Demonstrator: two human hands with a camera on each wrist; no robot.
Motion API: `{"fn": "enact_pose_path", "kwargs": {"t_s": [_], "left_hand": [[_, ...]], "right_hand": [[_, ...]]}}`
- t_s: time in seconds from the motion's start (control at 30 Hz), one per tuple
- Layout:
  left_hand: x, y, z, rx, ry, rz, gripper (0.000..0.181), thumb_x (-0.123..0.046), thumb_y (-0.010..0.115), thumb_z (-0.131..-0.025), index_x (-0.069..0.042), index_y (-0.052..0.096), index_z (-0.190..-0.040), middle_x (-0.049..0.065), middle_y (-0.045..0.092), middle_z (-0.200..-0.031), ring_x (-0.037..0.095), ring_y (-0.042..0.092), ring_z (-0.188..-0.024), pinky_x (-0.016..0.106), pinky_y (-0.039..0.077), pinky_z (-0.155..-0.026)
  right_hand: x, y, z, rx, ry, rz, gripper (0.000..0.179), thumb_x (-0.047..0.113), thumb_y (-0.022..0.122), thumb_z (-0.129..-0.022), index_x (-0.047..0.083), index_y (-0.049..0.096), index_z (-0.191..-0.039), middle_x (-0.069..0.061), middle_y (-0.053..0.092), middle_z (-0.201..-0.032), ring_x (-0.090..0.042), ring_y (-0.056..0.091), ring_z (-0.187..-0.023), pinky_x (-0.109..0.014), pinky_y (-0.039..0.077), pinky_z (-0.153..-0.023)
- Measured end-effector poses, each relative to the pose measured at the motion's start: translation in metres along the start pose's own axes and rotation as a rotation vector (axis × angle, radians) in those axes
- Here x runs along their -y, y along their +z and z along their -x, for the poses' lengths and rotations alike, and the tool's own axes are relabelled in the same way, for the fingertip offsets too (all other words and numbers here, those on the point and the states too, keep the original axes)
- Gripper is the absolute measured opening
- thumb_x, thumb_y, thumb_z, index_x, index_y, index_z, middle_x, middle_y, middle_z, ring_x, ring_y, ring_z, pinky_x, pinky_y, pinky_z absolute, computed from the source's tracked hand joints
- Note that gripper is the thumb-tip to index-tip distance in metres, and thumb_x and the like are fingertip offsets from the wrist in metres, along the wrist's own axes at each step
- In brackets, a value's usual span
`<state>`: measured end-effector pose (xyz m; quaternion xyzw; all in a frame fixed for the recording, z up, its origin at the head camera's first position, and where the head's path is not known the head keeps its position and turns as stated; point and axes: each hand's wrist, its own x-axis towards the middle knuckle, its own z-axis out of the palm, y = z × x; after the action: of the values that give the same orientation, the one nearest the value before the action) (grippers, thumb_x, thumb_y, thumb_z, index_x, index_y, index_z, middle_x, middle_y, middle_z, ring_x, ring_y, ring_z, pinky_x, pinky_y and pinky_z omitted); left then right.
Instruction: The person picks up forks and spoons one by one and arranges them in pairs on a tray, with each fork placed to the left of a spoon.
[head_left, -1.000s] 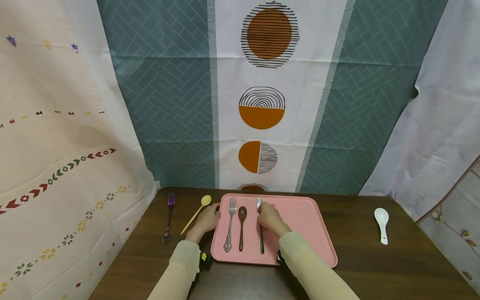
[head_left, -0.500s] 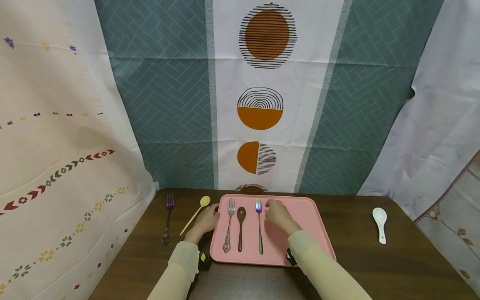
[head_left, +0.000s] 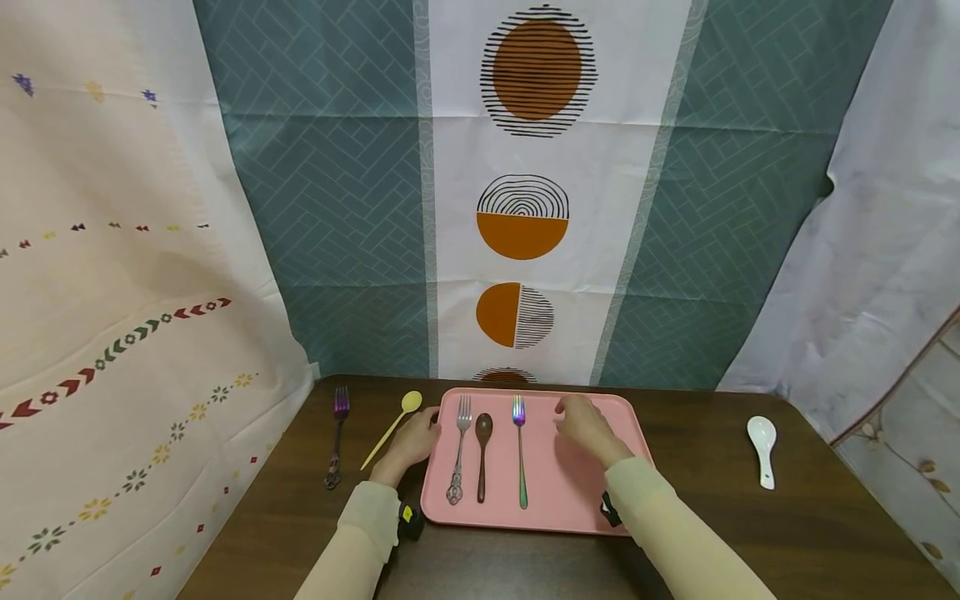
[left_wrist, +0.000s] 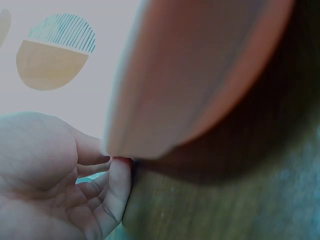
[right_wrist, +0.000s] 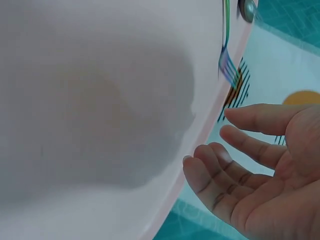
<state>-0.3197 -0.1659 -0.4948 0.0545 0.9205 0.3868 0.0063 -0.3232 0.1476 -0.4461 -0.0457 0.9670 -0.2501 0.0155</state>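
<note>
Checking, we find the iridescent fork (head_left: 521, 454) pointing away, left of the nearer right hand (head_left: 587, 428), fingers parted, holding nothing.

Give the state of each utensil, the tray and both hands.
Tray: on table, left edge gripped
Left hand: pinching tray's edge
Right hand: holding nothing, fingers bent
Silver fork: on tray, unheld
Brown spoon: on tray, unheld
Rainbow fork: on tray, unheld
Purple fork: on table, unheld
Yellow spoon: on table, slanted
White spoon: on table, unheld

Iridescent fork (head_left: 521, 454) flat on pink rectangular tray (head_left: 543, 479)
</note>
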Motion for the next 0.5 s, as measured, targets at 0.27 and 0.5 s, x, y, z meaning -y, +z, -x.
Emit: {"fn": "enact_pose_path", "kwargs": {"t_s": [0.27,0.5], "left_hand": [[0.002,0.0,-0.002,-0.003,-0.003,-0.003,0.045,-0.012,0.047,-0.108,0.007,0.049,-0.148,0.027,0.055,-0.147,0.045,0.051,-0.137,0.061,0.041,-0.111],[0.001,0.001,-0.002,0.002,-0.001,-0.006,0.045,-0.013,0.046,-0.108,0.007,0.049,-0.149,0.027,0.054,-0.148,0.046,0.05,-0.138,0.061,0.04,-0.112]], "right_hand": [[-0.017,-0.025,0.005,-0.024,-0.017,-0.014,0.029,0.002,0.066,-0.095,-0.009,0.067,-0.122,-0.027,0.066,-0.126,-0.04,0.063,-0.115,-0.053,0.053,-0.093],[-0.035,-0.037,0.01,-0.03,0.009,-0.025,0.032,0.003,0.062,-0.096,-0.007,0.066,-0.127,-0.029,0.063,-0.13,-0.046,0.06,-0.12,-0.057,0.051,-0.096]]}}
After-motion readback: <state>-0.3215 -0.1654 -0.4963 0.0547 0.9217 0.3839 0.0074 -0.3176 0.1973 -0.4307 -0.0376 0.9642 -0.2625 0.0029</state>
